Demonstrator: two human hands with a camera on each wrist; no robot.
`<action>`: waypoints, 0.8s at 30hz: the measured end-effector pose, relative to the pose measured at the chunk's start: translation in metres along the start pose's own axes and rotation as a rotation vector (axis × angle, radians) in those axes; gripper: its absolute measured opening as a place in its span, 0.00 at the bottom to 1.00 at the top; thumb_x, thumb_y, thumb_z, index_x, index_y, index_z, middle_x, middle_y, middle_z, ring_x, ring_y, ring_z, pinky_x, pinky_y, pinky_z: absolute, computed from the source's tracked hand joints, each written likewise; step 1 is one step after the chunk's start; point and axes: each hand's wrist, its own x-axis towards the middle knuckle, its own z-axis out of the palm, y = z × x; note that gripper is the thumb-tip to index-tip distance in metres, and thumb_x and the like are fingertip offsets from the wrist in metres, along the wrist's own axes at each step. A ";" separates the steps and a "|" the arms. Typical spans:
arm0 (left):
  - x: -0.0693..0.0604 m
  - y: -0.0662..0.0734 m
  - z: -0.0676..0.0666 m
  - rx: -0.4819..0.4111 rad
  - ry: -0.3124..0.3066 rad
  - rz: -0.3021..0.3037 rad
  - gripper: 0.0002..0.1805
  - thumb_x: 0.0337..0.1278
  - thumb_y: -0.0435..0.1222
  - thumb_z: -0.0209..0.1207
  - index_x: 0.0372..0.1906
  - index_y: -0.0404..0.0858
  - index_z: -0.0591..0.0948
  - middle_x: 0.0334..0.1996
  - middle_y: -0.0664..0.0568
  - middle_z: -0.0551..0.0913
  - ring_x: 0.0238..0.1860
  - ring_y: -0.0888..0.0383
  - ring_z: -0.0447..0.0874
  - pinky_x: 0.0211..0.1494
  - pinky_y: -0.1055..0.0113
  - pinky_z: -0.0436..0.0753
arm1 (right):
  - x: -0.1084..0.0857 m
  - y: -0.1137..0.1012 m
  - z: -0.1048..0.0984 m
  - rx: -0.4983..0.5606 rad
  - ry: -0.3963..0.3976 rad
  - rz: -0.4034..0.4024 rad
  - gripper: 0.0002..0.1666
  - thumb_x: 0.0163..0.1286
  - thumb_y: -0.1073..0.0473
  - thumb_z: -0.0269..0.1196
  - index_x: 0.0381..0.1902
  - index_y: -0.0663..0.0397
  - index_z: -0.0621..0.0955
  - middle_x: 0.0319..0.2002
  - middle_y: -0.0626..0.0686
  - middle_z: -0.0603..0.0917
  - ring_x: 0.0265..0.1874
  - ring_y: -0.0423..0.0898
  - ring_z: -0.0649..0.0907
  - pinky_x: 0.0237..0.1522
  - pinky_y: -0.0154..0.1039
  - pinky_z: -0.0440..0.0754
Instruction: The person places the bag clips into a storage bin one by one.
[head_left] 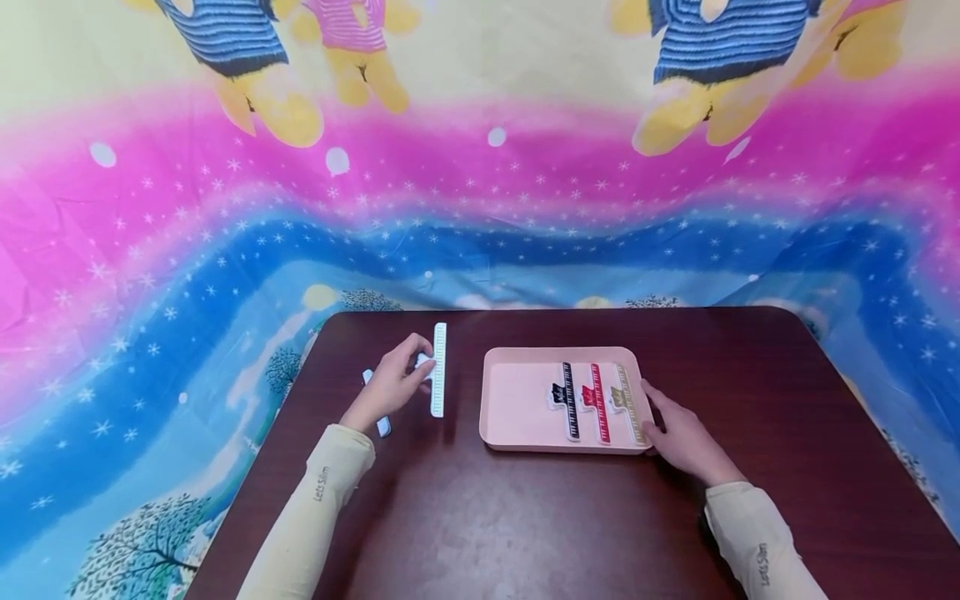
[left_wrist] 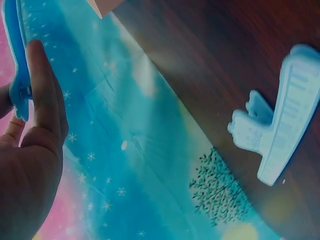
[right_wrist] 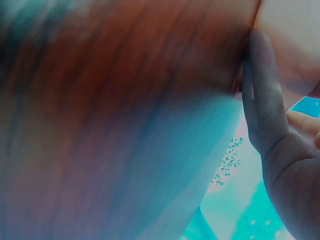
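Five piano-key clips in this one, and I'll place everything by the pink tray (head_left: 517, 408). The left hand (head_left: 392, 379) is off to the left of the tray, pinching a pale clip (head_left: 440, 375) by its little handle, thumb on one side and fingers on the other. The clip's long bar sticks out past the fingertips on the side facing the tray, running roughly in line with the tray's left edge but apart from it. The left wrist cam backs up the pinch, with the handle squeezed between thumb and fingers. A second pale clip (left_wrist: 287, 125) lies on the dark table (head_left: 487, 517), farther left of the tray and partly hidden by that hand in the head view. The right hand (head_left: 686, 437) is at the tray's right end, fingers pretty much straight and touching the outside of its wall. Inside the tray, on its right half, there's a black clip (head_left: 572, 402), then a red clip (head_left: 600, 404), then a gold clip (head_left: 630, 406) nearest the right wall, all side by side.
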 end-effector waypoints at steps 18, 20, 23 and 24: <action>-0.002 -0.002 0.002 -0.053 -0.004 -0.091 0.26 0.59 0.37 0.74 0.60 0.36 0.77 0.51 0.43 0.85 0.52 0.48 0.88 0.52 0.55 0.86 | 0.001 0.001 0.000 -0.009 0.002 0.002 0.43 0.74 0.61 0.60 0.81 0.65 0.56 0.73 0.76 0.64 0.71 0.73 0.68 0.68 0.71 0.69; 0.000 -0.001 0.004 -0.048 0.006 -0.078 0.26 0.58 0.37 0.74 0.59 0.36 0.79 0.49 0.44 0.87 0.50 0.50 0.88 0.54 0.55 0.85 | 0.001 0.001 0.000 -0.007 -0.001 0.004 0.43 0.74 0.61 0.60 0.81 0.65 0.55 0.74 0.76 0.64 0.71 0.73 0.68 0.68 0.71 0.68; 0.003 0.002 0.010 -0.046 0.011 -0.052 0.25 0.57 0.37 0.75 0.58 0.35 0.80 0.46 0.44 0.88 0.48 0.51 0.86 0.56 0.53 0.84 | 0.000 0.001 0.000 -0.005 -0.005 0.006 0.44 0.74 0.61 0.60 0.81 0.65 0.55 0.74 0.76 0.64 0.71 0.74 0.68 0.68 0.71 0.68; 0.004 0.003 0.012 -0.037 0.012 -0.046 0.25 0.56 0.37 0.75 0.57 0.36 0.81 0.46 0.44 0.88 0.47 0.52 0.86 0.57 0.53 0.84 | 0.000 0.001 -0.001 -0.004 -0.004 0.009 0.44 0.75 0.61 0.60 0.81 0.65 0.55 0.74 0.76 0.64 0.71 0.73 0.68 0.68 0.71 0.68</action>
